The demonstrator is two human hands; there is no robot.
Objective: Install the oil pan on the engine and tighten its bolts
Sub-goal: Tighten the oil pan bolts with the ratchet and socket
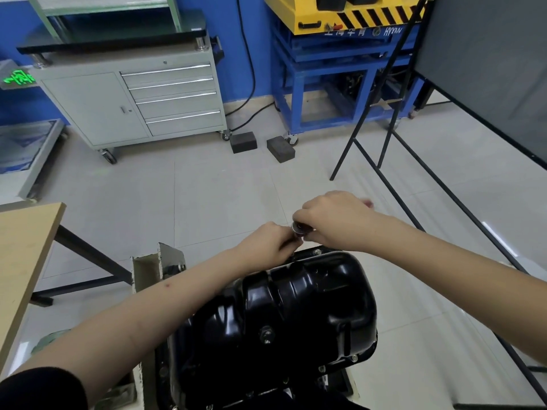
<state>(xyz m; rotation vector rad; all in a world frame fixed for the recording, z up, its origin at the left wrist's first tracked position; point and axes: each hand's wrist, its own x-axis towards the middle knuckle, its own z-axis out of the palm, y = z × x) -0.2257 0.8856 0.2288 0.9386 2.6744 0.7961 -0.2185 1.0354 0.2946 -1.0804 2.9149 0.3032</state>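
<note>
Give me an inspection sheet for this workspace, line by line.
Surface: wooden tabletop at left, nothing seen on its visible part.
Job's things: black oil pan seated on the engine; flange bolt at far edge.
Clutter: two dark blocks on the floor.
Grippers: right hand grips a ratchet; left hand pinches below its head.
Cables: black cable down the blue wall.
Surroundings: grey drawer cabinet, blue frame.

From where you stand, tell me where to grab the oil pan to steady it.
Grip the oil pan by its bulged sump at the near end, one hand on each flank, from above. The glossy ribbed sides offer a hold there, clear of both hands at the far flange.
</note>
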